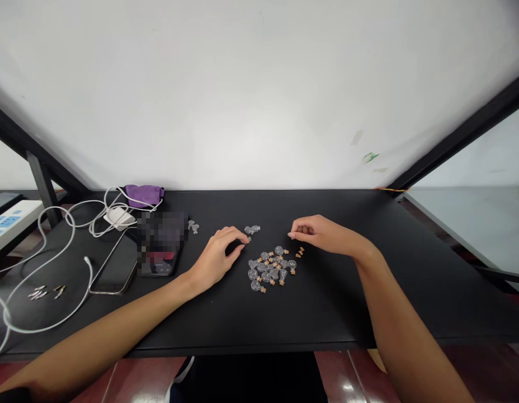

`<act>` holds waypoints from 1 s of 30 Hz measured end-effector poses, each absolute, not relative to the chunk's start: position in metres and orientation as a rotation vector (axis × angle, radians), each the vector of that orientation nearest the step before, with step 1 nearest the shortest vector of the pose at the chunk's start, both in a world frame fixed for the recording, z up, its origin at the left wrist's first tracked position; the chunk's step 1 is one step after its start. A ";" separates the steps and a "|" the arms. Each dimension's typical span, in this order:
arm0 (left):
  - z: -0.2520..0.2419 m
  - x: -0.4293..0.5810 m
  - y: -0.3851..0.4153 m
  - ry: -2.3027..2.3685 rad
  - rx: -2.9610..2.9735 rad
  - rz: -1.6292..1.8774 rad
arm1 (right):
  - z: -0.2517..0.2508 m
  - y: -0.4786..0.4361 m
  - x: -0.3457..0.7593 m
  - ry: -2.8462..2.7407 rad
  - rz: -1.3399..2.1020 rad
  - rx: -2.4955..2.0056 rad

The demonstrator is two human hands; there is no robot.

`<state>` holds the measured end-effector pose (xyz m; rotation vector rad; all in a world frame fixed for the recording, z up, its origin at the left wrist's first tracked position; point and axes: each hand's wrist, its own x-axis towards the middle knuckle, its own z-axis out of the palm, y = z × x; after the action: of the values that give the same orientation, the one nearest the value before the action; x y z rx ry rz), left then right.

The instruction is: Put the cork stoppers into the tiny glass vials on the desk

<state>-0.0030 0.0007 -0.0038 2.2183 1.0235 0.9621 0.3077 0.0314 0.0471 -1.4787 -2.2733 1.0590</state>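
A loose heap of tiny clear glass bottles with cork stoppers (269, 270) lies on the black tabletop (347, 291), in front of me near the middle. My left hand (220, 255) rests just left of the heap, its fingertips curled together beside a small glass piece (248, 239). Two tiny bottles (251, 229) lie just beyond those fingertips. My right hand (312, 233) hovers right of the heap, thumb and forefinger pinched close. Whatever they hold is too small to tell. Several loose corks (300, 252) lie just below it.
A phone (116, 267) and a blurred dark object (161, 243) lie left of my hands, near white charging cables (70, 280), a charger (118, 218) and a purple pouch (143, 195). Small metal pieces (43, 292) lie far left. A white wall rises behind the table.
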 end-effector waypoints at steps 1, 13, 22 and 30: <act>-0.004 -0.003 0.000 1.019 2.211 0.971 | 0.048 0.032 0.312 -2.284 1.052 -1.508; -0.005 -0.003 0.005 1.075 2.268 0.871 | 0.051 0.030 0.332 -2.383 1.191 -1.626; -0.006 -0.001 0.003 1.067 2.289 0.867 | 0.047 0.031 0.330 -2.395 1.178 -1.610; -0.003 -0.001 0.000 1.064 2.284 0.907 | 0.055 0.028 0.321 -2.334 1.024 -1.494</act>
<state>-0.0005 0.0004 -0.0031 2.2837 1.0643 0.9073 0.3206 0.0281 0.0552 -1.4939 -2.3338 1.0241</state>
